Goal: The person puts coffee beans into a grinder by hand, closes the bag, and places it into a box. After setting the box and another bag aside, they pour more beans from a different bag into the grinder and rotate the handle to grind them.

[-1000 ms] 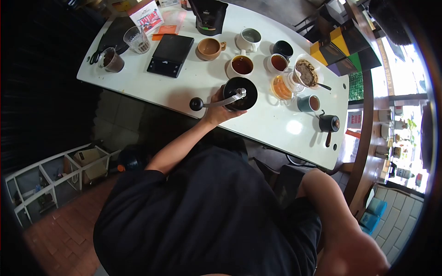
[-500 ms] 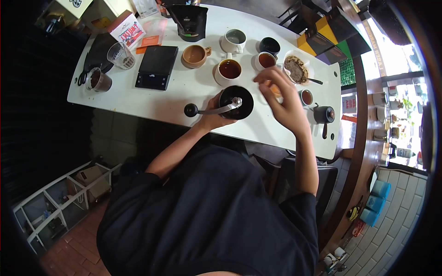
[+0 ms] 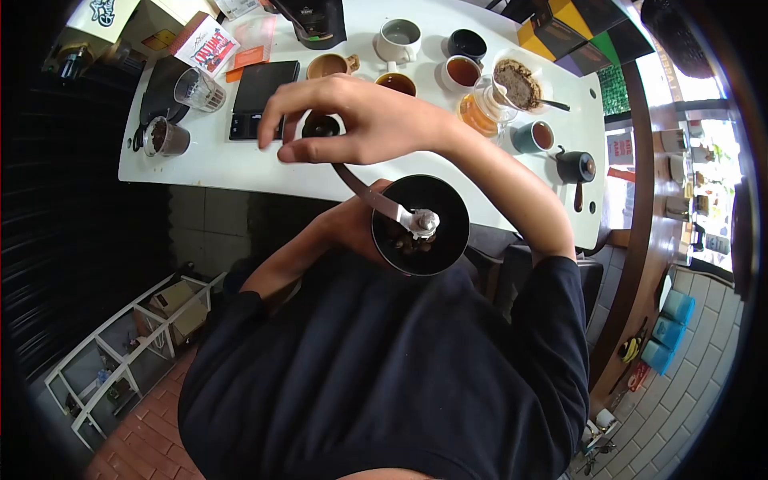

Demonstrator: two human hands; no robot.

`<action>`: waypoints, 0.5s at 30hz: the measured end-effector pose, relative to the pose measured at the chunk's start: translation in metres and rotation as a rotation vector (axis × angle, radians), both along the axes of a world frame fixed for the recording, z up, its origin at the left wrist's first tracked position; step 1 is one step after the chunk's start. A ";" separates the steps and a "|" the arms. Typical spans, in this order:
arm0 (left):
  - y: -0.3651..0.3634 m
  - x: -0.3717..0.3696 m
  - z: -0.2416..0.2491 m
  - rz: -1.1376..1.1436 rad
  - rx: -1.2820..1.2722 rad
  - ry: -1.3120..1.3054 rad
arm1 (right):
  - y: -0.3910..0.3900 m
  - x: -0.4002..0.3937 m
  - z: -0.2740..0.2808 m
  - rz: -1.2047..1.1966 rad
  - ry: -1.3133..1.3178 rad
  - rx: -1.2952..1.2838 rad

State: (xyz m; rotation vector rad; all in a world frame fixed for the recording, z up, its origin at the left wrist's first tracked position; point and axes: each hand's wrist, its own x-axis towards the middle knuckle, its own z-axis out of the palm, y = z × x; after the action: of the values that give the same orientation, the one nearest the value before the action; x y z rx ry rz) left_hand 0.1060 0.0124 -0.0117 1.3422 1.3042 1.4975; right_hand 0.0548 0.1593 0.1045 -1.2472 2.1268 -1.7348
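A manual coffee grinder (image 3: 441, 203) is close to my chest, its top uncovered and a few beans lying at the bottom. My left hand (image 3: 352, 228) wraps round the grinder's side, its fingers partly hidden by the body. The metal crank (image 3: 374, 198) reaches forward and left from the hub to a round black knob (image 3: 321, 124). Above that knob my right hand (image 3: 364, 120) is spread, thumb on the near side and fingers curved past the far side, apart from each other. Behind the right hand, a brown cup (image 3: 326, 66) and a cup of dark liquid (image 3: 397, 82) are partly covered.
On the white table (image 3: 240, 172) are a black scale (image 3: 264, 82), a clear glass (image 3: 198, 90) and a jar of ground coffee (image 3: 168, 137). To the right are a glass carafe (image 3: 478, 118), a filter with wet grounds (image 3: 516, 80), a teal cup (image 3: 534, 138) and a small dark pot (image 3: 576, 166).
The grinder in my left hand has come nearer my chest, and its crank has swung to point farther forward. My right hand has moved left across the table to the knob.
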 end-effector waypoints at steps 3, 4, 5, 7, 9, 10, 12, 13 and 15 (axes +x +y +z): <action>-0.004 0.008 -0.010 0.077 0.050 0.092 | -0.002 -0.003 -0.005 0.046 -0.019 0.078; -0.006 0.017 -0.009 0.063 -0.045 -0.175 | 0.000 -0.004 -0.008 0.043 -0.022 0.076; -0.008 0.023 -0.009 0.049 -0.142 -0.444 | 0.003 -0.006 -0.013 -0.023 0.050 0.112; -0.014 0.026 -0.037 0.017 -0.084 -0.356 | 0.011 -0.005 -0.020 -0.158 0.198 0.185; -0.023 0.030 -0.053 -0.014 -0.025 -0.265 | 0.028 0.000 -0.021 -0.281 0.233 0.232; -0.030 0.037 -0.054 0.079 -0.023 -0.327 | 0.041 0.006 -0.020 -0.363 0.248 0.303; -0.036 0.040 -0.047 0.201 -0.021 -0.464 | 0.066 0.020 -0.022 -0.469 0.224 0.394; -0.036 0.045 -0.046 0.206 -0.020 -0.466 | 0.075 0.029 -0.025 -0.492 0.187 0.412; -0.034 0.052 -0.044 0.461 0.026 -0.581 | 0.086 0.059 -0.012 -0.578 0.116 0.428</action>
State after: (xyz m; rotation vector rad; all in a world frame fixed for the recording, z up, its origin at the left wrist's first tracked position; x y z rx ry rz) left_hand 0.1577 -0.0211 -0.0561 0.5490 1.2442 2.0216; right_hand 0.1137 0.2449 0.0927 -0.6713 2.9286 -1.2517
